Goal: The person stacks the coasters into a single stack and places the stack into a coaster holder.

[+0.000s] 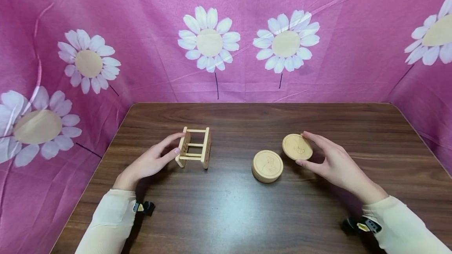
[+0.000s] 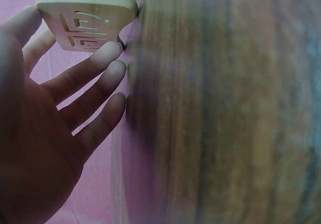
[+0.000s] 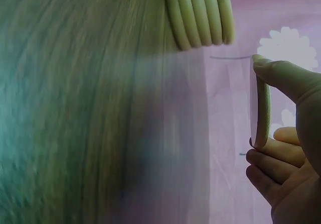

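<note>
A small wooden coaster holder with slatted rods stands on the table at left. My left hand holds its near end panel, thumb at the front edge and a finger at the back. In the left wrist view, the cut-out pattern of that panel shows beside the fingers. My right hand pinches a round wooden coaster by its rim between thumb and fingers. Seen from the right wrist, this coaster is raised off the table. To its left sits a stack of coasters, the top one engraved with a line drawing.
The brown wood-grain table ends at a pink cloth printed with large white daisies, which hangs behind it and at both sides. Black wrist cameras, the left one and the right one, sit at the cuffs.
</note>
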Tool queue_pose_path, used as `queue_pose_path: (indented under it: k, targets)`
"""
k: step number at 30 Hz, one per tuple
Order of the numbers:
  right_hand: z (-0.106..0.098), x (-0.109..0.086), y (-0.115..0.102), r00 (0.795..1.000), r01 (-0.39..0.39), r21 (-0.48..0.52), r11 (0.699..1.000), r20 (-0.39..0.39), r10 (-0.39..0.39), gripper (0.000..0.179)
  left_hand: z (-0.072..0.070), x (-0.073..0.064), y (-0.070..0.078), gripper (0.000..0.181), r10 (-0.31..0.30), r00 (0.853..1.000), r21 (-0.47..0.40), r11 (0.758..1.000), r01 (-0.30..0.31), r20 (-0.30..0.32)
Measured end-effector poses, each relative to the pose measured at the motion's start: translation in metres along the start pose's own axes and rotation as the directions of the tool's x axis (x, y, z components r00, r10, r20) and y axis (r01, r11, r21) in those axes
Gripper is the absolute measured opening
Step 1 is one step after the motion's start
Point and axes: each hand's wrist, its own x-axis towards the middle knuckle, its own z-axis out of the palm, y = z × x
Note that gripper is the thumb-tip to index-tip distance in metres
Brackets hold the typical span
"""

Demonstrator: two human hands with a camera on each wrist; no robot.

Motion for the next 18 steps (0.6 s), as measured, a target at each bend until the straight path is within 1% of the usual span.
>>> queue_pose_path:
  k: [18]
  targets:
    - [0.008, -0.002, -0.018, 0.992, 0.123, 0.026, 0.992, -0.019, -0.123, 0.088, 0.000, 0.000, 0.002, 0.053, 0.007, 1.000, 0.008, 1.000, -0.007, -0.004]
